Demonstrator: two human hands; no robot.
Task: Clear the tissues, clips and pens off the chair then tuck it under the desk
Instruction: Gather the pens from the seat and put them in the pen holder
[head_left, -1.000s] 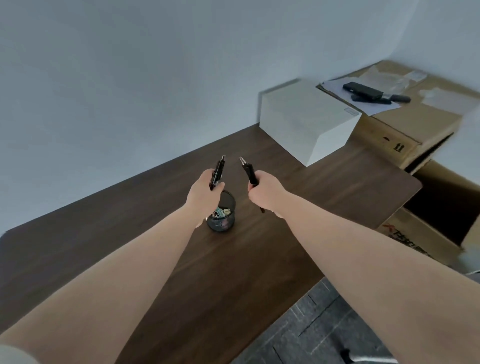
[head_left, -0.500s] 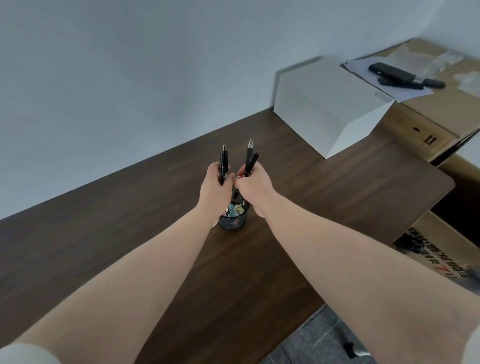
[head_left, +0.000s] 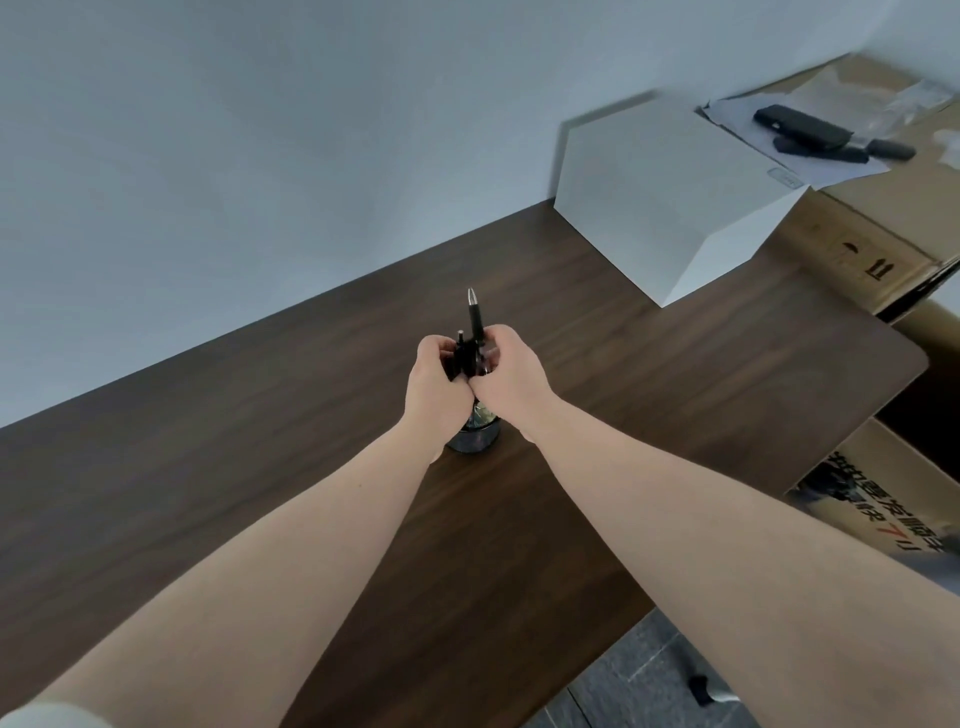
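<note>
Both my hands meet over a small dark pen cup on the brown desk. My left hand is closed on a black pen whose top barely shows above the fingers. My right hand grips a second black pen with a silver tip pointing up. Both pens stand upright with their lower ends down in the cup, which holds coloured clips. The chair itself is out of view except a dark base part at the bottom right.
A white box stands at the desk's far right corner. Beyond it, cardboard boxes carry papers and a black device. Another printed carton sits by the desk's right end. Grey floor shows below the desk's front edge.
My hands came together from apart and lowered the two pens into the cup. The left pen has sunk further than the right one.
</note>
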